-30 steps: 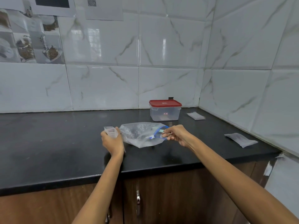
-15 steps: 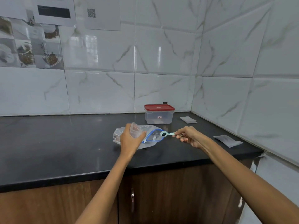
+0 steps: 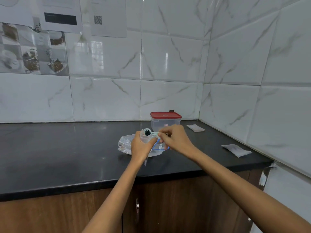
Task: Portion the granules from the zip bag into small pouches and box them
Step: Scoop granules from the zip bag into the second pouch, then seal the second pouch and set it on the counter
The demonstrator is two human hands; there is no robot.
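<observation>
A clear zip bag point(image 3: 125, 144) with a blue zip strip lies on the black counter point(image 3: 67, 152). My left hand point(image 3: 140, 146) holds a small clear pouch point(image 3: 145, 137) upright above the bag. My right hand point(image 3: 175, 139) pinches the handle of a pale green scoop point(image 3: 149, 132). The scoop's bowl holds dark granules and sits right at the pouch's mouth. A clear box with a red lid point(image 3: 165, 121) stands behind my hands, lid on.
Two flat pouches lie on the counter to the right, one near the back corner point(image 3: 195, 128) and one near the right wall point(image 3: 236, 150). Tiled walls close the back and right side. Wooden cabinet doors point(image 3: 137, 209) sit under the counter's front edge.
My right hand drew the scoop out of the zip bag and brought it left to the pouch. My left hand raised the pouch above the bag.
</observation>
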